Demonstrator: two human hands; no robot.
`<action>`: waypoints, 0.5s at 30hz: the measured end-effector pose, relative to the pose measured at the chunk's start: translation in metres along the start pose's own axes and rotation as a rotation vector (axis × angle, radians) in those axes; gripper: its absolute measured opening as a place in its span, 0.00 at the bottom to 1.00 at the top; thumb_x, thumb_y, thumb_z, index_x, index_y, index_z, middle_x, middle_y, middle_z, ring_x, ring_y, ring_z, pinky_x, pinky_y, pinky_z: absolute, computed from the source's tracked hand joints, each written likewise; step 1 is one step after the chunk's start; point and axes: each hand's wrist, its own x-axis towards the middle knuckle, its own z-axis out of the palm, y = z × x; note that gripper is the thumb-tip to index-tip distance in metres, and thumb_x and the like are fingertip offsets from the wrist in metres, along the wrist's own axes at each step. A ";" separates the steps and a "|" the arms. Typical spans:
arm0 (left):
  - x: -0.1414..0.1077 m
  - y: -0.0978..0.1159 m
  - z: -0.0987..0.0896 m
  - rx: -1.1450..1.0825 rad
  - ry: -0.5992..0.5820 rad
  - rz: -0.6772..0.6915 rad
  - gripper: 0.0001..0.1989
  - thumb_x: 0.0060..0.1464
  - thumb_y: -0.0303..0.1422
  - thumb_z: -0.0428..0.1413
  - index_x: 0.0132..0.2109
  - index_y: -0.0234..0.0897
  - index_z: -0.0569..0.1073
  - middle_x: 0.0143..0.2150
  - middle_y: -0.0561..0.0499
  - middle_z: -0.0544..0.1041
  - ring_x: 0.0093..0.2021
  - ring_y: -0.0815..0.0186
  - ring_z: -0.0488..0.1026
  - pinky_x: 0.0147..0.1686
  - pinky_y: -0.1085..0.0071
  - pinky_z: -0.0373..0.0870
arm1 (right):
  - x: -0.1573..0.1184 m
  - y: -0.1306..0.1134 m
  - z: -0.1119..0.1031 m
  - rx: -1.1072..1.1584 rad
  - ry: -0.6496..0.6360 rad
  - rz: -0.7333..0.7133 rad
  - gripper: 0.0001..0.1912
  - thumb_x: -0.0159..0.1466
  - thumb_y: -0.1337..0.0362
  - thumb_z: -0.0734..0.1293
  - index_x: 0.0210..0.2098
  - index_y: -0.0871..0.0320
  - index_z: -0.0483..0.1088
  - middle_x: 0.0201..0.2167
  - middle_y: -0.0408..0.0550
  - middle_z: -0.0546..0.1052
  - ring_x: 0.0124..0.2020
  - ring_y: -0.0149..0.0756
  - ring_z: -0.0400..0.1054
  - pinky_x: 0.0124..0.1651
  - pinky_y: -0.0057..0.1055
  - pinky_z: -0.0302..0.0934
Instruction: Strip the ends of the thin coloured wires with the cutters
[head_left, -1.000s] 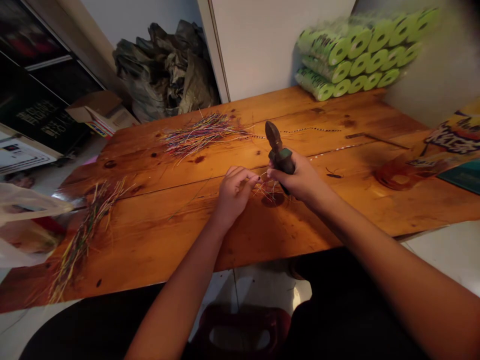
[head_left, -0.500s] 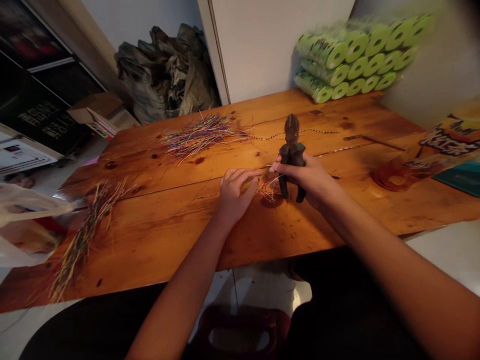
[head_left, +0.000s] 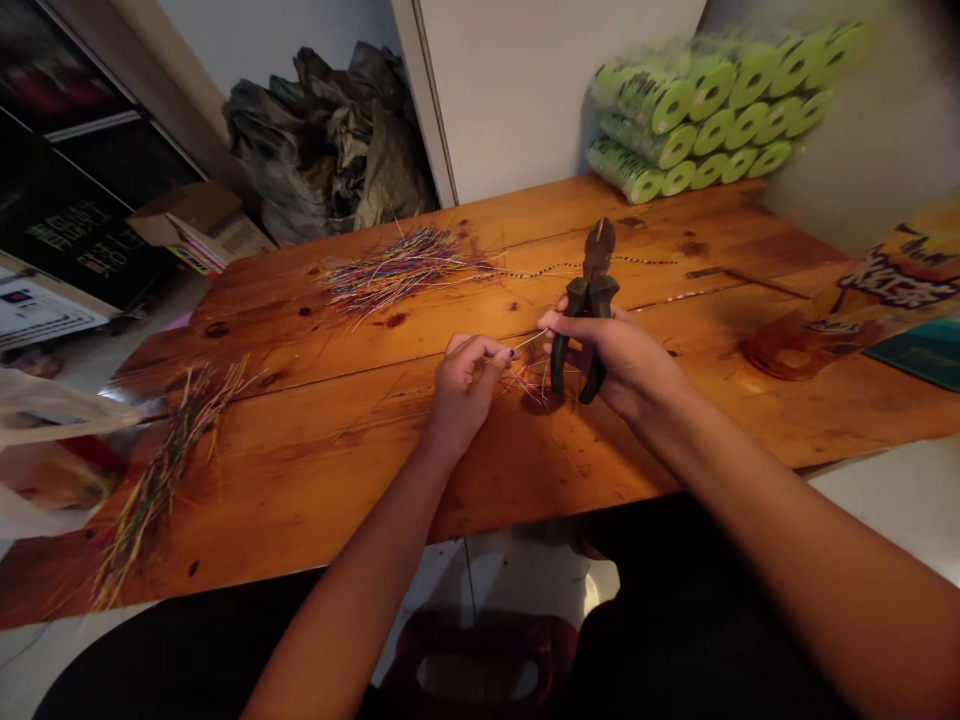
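Wooden table (head_left: 300, 440); coloured wire pile (head_left: 409, 268) laid toward far side. Left hand (head_left: 463, 385) and right hand (head_left: 634, 355) held apart above near half: pliers (head_left: 598, 272) gripped in right, thin wire (head_left: 531, 341) pinched between both hands' fingertips.

Open table (head_left: 315, 480) from left hand (head_left: 461, 390) over to the left wire bundle (head_left: 161, 480); plastic bag (head_left: 52, 450) crowds that end. Between hands: strand (head_left: 529, 341) spans the gap, wire scraps (head_left: 529, 382) below. Pliers (head_left: 598, 260) jut past right hand (head_left: 619, 345). Far side: wire pile (head_left: 405, 268) left, rolls (head_left: 697, 130) right. Bottle (head_left: 855, 300) obstructs right.
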 end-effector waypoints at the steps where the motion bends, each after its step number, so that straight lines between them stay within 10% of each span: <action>1: 0.000 -0.001 0.001 -0.036 0.023 -0.024 0.10 0.57 0.35 0.52 0.29 0.40 0.71 0.30 0.54 0.74 0.37 0.66 0.68 0.40 0.69 0.64 | 0.000 0.000 -0.001 0.018 -0.001 0.013 0.10 0.50 0.73 0.69 0.29 0.57 0.63 0.23 0.39 0.69 0.21 0.26 0.64 0.26 0.25 0.62; 8: 0.001 -0.015 0.001 -0.119 0.149 -0.124 0.09 0.57 0.35 0.51 0.31 0.40 0.72 0.32 0.52 0.75 0.38 0.66 0.70 0.42 0.67 0.65 | 0.004 -0.008 -0.007 -0.147 0.118 -0.061 0.04 0.57 0.72 0.67 0.28 0.58 0.66 0.28 0.44 0.74 0.26 0.27 0.67 0.32 0.25 0.65; 15: 0.005 -0.011 -0.013 0.127 0.354 -0.086 0.09 0.57 0.35 0.51 0.32 0.40 0.73 0.32 0.53 0.75 0.39 0.66 0.69 0.42 0.67 0.63 | -0.008 -0.010 -0.009 -0.616 -0.209 0.067 0.18 0.63 0.53 0.62 0.23 0.58 0.68 0.23 0.48 0.74 0.22 0.32 0.66 0.27 0.28 0.62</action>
